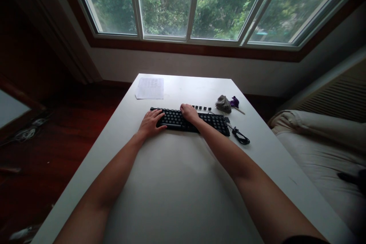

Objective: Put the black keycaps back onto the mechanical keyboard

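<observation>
A black computer keyboard (174, 119) lies flat across the white table. My left hand (151, 123) rests on its left end, fingers spread over the keys and the thumb along the front edge. Over the keyboard's upper middle, my right hand (188, 112) is closed, its fingertips pressed together at the top rows. Whatever those fingers grip is hidden or too small to name. Just behind the keyboard, several loose black keycaps (205, 108) stand in a row to the right of my right hand.
The white table (171, 183) carries a printed paper sheet (150, 88) at back left. A grey cloth (223, 104) and a purple item (234, 101) with a thin stick lie at back right. The coiled black cable (241, 137) sits right of the keyboard. Windows are ahead.
</observation>
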